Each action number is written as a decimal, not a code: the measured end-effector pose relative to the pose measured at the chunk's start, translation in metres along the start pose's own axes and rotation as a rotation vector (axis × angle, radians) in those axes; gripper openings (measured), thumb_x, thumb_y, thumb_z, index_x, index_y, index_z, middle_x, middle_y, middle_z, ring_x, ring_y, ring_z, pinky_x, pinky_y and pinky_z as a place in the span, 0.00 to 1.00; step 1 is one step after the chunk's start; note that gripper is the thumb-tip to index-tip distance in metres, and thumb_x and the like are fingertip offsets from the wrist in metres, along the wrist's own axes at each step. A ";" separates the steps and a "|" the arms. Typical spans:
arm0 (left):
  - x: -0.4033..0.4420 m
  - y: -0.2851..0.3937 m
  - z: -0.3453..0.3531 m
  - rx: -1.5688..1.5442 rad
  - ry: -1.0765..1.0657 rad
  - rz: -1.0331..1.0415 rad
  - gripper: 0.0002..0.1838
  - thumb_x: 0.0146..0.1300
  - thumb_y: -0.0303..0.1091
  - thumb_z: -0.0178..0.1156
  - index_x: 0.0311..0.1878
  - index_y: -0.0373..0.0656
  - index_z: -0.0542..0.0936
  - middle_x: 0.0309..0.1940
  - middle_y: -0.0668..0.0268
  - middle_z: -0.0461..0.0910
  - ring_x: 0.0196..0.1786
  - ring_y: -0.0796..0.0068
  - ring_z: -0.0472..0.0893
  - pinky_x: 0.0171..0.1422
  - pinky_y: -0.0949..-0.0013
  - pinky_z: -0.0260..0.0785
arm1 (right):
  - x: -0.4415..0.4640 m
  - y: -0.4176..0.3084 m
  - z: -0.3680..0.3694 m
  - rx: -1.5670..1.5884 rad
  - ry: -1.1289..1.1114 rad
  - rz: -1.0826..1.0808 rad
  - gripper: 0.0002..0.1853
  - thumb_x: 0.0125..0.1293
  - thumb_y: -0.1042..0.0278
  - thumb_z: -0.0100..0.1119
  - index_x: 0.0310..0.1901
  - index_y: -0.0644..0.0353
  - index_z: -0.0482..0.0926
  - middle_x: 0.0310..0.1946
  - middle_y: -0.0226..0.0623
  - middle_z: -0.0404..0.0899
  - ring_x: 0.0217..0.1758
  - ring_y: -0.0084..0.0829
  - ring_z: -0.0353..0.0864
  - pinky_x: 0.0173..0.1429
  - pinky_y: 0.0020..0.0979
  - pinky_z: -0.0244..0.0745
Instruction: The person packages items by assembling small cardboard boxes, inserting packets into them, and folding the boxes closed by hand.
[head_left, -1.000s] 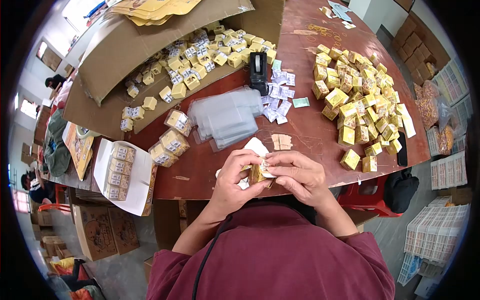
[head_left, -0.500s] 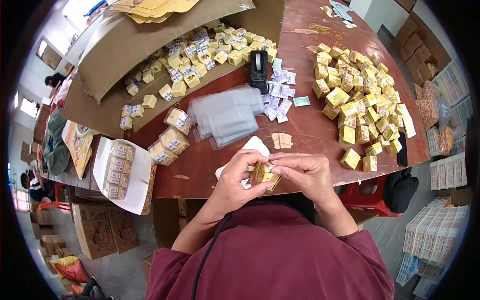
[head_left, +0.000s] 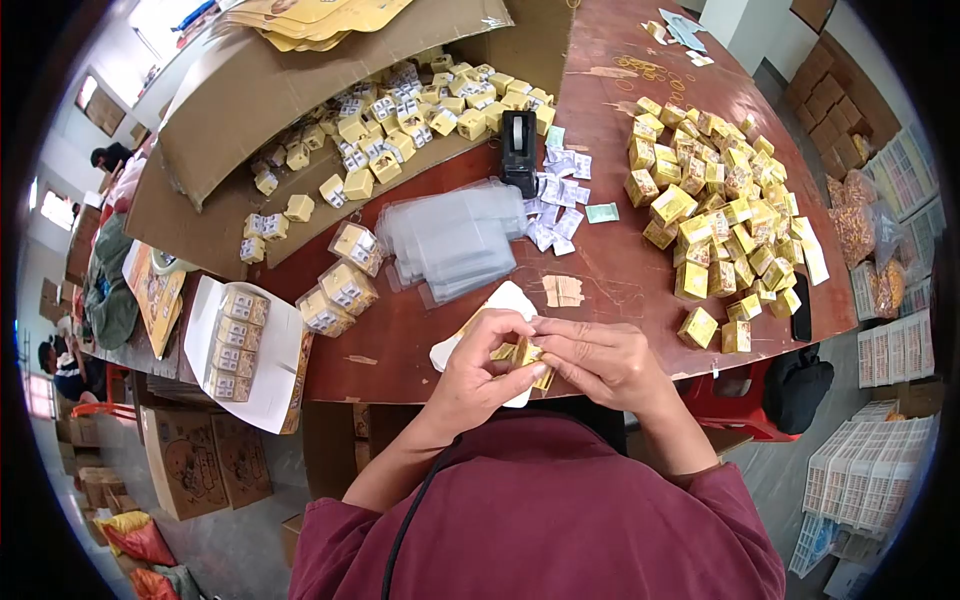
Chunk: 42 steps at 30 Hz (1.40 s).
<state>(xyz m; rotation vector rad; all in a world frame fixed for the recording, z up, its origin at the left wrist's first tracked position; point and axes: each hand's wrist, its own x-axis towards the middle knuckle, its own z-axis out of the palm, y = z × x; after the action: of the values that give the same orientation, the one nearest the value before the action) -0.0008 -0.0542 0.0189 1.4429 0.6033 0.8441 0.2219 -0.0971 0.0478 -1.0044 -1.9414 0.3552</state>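
Close to the table's front edge, my left hand [head_left: 478, 368] and my right hand [head_left: 598, 358] meet around a small yellow printed box [head_left: 527, 354]. The left fingers and thumb grip its left side. My right fingers press together over its top and right side, hiding much of it. Under and behind the hands lies a white piece of card or paper [head_left: 508, 297]. Clear plastic sleeves [head_left: 450, 235] are stacked just beyond, near a black tape dispenser [head_left: 518, 155] and small white packets [head_left: 550, 205]. A heap of yellow boxes [head_left: 725, 205] lies to the right.
An opened carton [head_left: 330, 100] holds many small cream-coloured boxes at the back left. Wrapped box sets [head_left: 340, 285] stand left of the sleeves. A white tray [head_left: 222, 395] with more sets sits at the left edge. A phone [head_left: 801, 310] lies far right.
My right hand has turned and closed further over the yellow box, covering more of it. The rest of the table looks the same, apart from a slight camera shift.
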 end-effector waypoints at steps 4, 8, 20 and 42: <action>-0.002 -0.007 -0.002 -0.085 0.023 0.001 0.20 0.72 0.20 0.68 0.62 0.43 0.74 0.61 0.66 0.72 0.65 0.74 0.79 0.64 0.68 0.81 | 0.001 0.013 -0.005 0.169 0.013 0.166 0.12 0.71 0.72 0.72 0.54 0.64 0.91 0.52 0.46 0.93 0.55 0.40 0.94 0.57 0.37 0.90; 0.001 -0.016 -0.010 -0.311 0.204 -0.024 0.16 0.73 0.20 0.68 0.57 0.42 0.73 0.63 0.58 0.78 0.64 0.70 0.82 0.67 0.65 0.80 | 0.015 0.094 0.001 -0.098 0.213 0.745 0.11 0.71 0.67 0.71 0.47 0.65 0.92 0.42 0.52 0.93 0.43 0.45 0.94 0.49 0.38 0.86; 0.003 0.000 -0.023 -0.652 0.207 -0.178 0.30 0.73 0.19 0.59 0.76 0.35 0.65 0.69 0.54 0.76 0.72 0.62 0.80 0.81 0.53 0.74 | -0.001 0.152 0.031 -0.752 0.088 0.202 0.00 0.66 0.75 0.62 0.37 0.58 0.81 0.37 0.41 0.84 0.44 0.43 0.87 0.46 0.42 0.84; 0.013 -0.021 0.003 0.498 0.206 0.248 0.32 0.60 0.17 0.75 0.68 0.35 0.74 0.68 0.55 0.79 0.71 0.63 0.81 0.75 0.61 0.78 | 0.043 0.000 0.006 -0.307 0.024 0.210 0.06 0.66 0.66 0.72 0.39 0.58 0.90 0.31 0.41 0.87 0.33 0.47 0.88 0.36 0.44 0.81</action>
<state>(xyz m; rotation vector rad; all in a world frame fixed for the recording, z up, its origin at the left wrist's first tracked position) 0.0123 -0.0442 0.0005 1.9233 0.8429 1.0970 0.2048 -0.0638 0.0696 -1.4110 -1.9094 0.1623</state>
